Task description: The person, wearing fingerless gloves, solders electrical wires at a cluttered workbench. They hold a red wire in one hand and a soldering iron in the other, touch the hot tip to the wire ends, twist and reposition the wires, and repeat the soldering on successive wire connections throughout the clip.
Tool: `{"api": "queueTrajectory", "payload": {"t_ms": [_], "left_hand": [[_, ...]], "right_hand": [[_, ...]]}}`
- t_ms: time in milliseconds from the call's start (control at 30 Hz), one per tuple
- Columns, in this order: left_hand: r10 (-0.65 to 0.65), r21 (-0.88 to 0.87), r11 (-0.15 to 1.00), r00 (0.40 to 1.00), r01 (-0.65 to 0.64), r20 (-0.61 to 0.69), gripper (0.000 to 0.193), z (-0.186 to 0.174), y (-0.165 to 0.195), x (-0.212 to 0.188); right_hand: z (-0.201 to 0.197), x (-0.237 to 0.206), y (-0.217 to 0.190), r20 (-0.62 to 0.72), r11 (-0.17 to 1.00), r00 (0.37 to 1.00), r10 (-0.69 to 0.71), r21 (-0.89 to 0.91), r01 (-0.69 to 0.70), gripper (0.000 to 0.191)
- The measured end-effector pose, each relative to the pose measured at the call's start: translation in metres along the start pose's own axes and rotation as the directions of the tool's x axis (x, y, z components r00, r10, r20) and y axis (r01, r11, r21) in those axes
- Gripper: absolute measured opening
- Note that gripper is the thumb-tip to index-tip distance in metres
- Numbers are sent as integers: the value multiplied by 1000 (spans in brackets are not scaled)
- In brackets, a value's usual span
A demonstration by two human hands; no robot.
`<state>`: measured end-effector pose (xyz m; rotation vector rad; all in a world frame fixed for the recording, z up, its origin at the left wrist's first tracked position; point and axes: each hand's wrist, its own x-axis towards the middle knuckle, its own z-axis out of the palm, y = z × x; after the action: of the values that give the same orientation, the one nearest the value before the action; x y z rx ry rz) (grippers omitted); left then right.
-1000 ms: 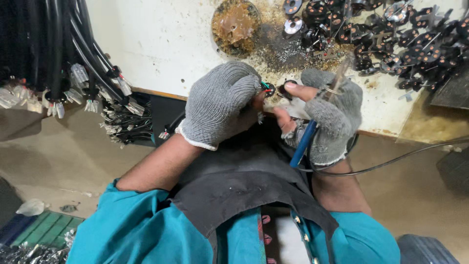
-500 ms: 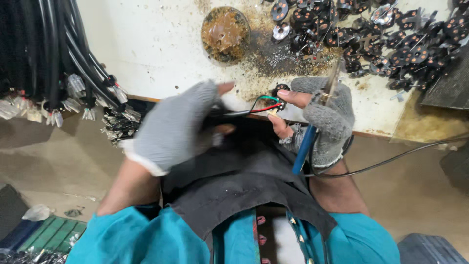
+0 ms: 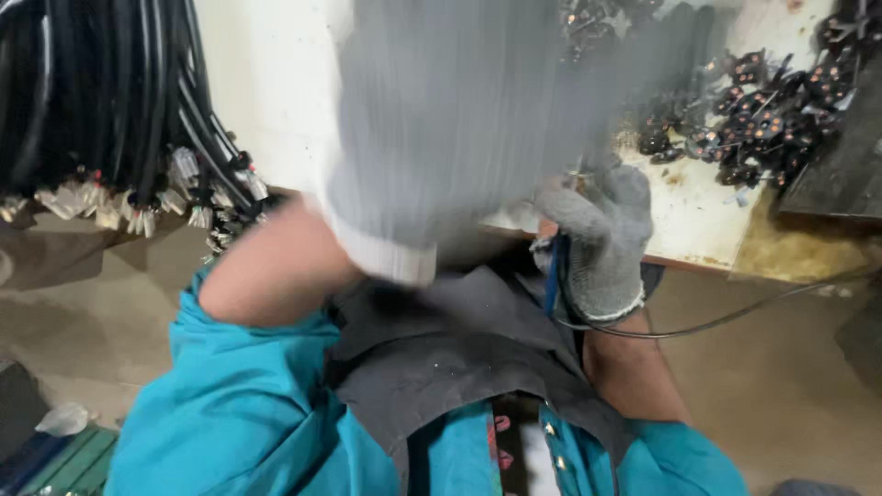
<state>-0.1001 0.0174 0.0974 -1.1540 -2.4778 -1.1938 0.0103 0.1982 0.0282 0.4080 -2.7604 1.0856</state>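
Note:
My left hand point(image 3: 441, 119), in a grey knit glove, is raised close to the camera and badly blurred. It hides the middle of the white worktop point(image 3: 266, 83), and I cannot make out its fingers or anything in it. My right hand point(image 3: 602, 243), also gloved, rests at the worktop's front edge, closed around a blue-handled tool point(image 3: 551, 276). A thin dark cord point(image 3: 735, 317) runs off from it to the right. A dark cloth point(image 3: 441, 349) lies over my lap below both hands.
A thick bundle of black cables point(image 3: 101, 101) with pale stripped ends hangs at the left. A heap of small dark metal parts point(image 3: 772, 101) lies on the worktop's far right, beside a dark slab point(image 3: 841, 174). Bare floor lies on both sides.
My left hand has left the spot beside my right hand and swung up toward the camera, now filling the upper middle of the view. My right hand has stayed put, still holding the tool.

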Motion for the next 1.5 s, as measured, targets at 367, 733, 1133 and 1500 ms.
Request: {"api": "queueTrajectory", "payload": {"t_ms": [367, 733, 1133, 1500], "left_hand": [[-446, 856, 388, 883, 340, -148, 21, -28, -29, -167], [-451, 825, 443, 883, 350, -132, 22, -99, -78, -196], [-346, 521, 693, 863, 499, -368, 13, -115, -22, -164], [-304, -479, 658, 787, 580, 537, 25, 24, 0, -160]], "right_hand": [[8, -5, 1, 34, 996, 997, -75, -50, 77, 29], [14, -19, 6, 8, 1000, 1000, 24, -9, -24, 32], [11, -13, 8, 24, 998, 998, -57, -40, 58, 31], [2, -99, 47, 471, 162, 742, 477, 783, -601, 40]]}}
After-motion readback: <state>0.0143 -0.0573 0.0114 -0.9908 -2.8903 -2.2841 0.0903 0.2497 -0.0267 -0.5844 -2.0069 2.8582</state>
